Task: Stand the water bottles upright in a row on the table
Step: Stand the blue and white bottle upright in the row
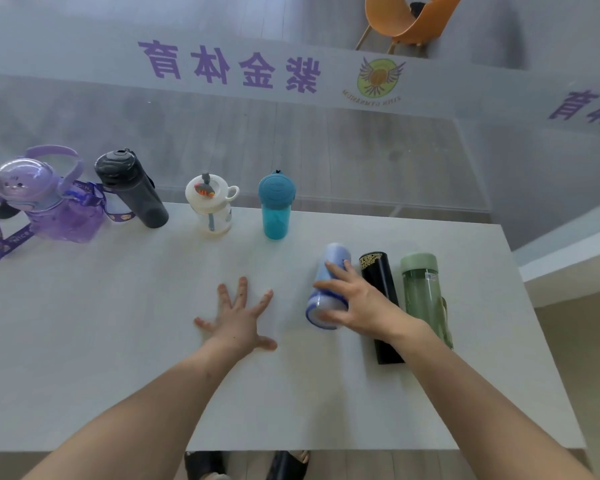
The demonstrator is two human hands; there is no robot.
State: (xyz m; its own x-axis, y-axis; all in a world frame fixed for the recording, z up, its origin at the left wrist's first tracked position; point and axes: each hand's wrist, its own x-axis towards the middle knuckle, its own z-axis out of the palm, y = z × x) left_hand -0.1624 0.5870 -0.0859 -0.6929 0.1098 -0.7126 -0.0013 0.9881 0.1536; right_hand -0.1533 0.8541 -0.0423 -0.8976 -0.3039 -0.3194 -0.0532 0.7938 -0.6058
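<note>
Standing bottle: the right hand wraps the pale blue bottle, which lies on its side on the bench, just beside the black bottle.
Right fingers: curled over the barrel, thumb low near the base end; the hold looks closed but loose.
Left hand: fingers spread flat on the bench, holding nothing.
Row so far: purple bottle, dark grey bottle, white cup and teal bottle stand along the far edge.
Still lying: black bottle and green bottle.
Advice: firm the grip mid-barrel, pivot on the base, and set it right of the teal bottle without nudging the black one.
</note>
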